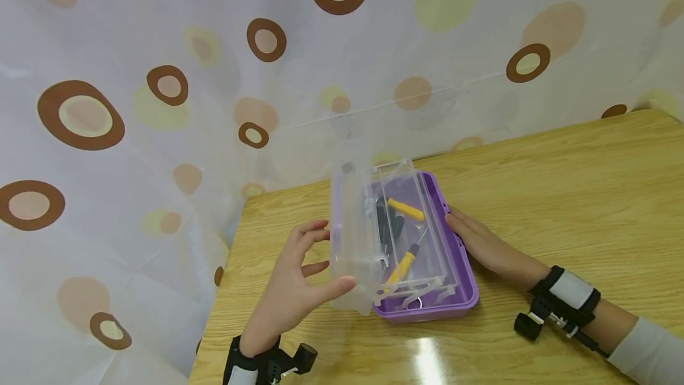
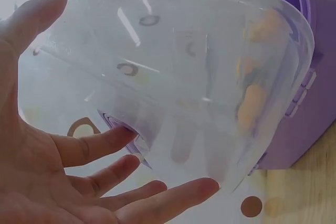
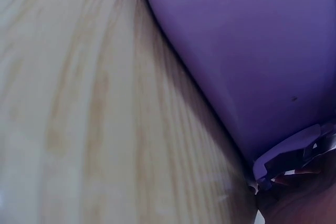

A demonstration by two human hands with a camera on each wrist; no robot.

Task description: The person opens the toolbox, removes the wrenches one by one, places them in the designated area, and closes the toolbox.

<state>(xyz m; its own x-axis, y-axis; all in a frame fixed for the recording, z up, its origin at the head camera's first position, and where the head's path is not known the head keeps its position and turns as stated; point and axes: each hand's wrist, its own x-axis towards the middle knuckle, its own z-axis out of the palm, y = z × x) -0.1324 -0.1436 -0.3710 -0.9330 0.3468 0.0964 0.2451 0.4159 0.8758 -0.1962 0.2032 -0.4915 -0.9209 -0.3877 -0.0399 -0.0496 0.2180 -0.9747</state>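
A purple toolbox point(image 1: 427, 315) sits on the table with its translucent lid point(image 1: 352, 230) swung up on the left side. Spread around that lid is my left hand point(image 1: 296, 284), its thumb over the near end and its fingertips at the outer face. In the left wrist view, fingers point(image 2: 100, 145) reach to a purple handle on the lid. My right hand point(image 1: 486, 248) rests against the toolbox's right wall, beside a purple latch point(image 3: 289, 148). Inside, a clear tray point(image 1: 427, 283) overlaps a yellow-handled tool point(image 1: 402, 266), another yellow handle point(image 1: 406, 210) and dark-handled tools point(image 1: 382, 218).
The wood-grain table point(image 1: 577, 195) extends to the right and in front of the toolbox. Behind and to the left hangs a pale curtain point(image 1: 299, 88) with round brown and green patterns. Each wrist wears a black strap with a small camera.
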